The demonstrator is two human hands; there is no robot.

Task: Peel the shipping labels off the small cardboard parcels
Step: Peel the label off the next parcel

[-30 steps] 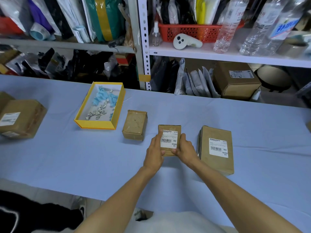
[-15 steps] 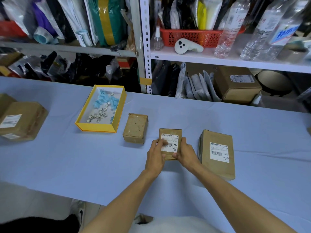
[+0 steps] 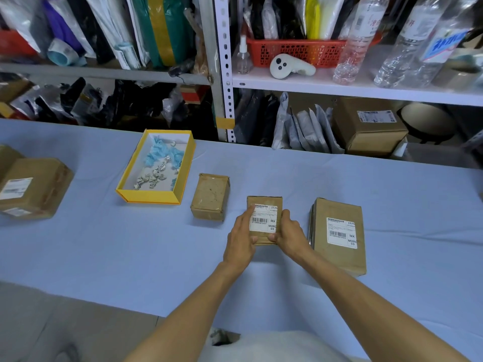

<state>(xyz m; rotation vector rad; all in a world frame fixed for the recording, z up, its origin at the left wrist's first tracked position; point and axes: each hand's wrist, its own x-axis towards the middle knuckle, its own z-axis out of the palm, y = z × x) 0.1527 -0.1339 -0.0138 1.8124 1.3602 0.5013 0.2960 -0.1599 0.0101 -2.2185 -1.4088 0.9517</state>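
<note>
A small cardboard parcel lies on the blue tablecloth with a white shipping label on its top. My left hand holds the parcel's left side, its forefinger laid on the label's upper left corner. My right hand grips the parcel's right side and near corner. To the left lies a bare parcel without a label. A bigger parcel with a label lies to the right.
A yellow box with crumpled label bits and blue scraps stands at the left. Two labelled cartons sit at the far left edge. Shelves with bags, bottles and a carton rise behind the table.
My left forefinger has slid up along the label's left edge to its upper corner. The parcel stays where it was between both hands.
</note>
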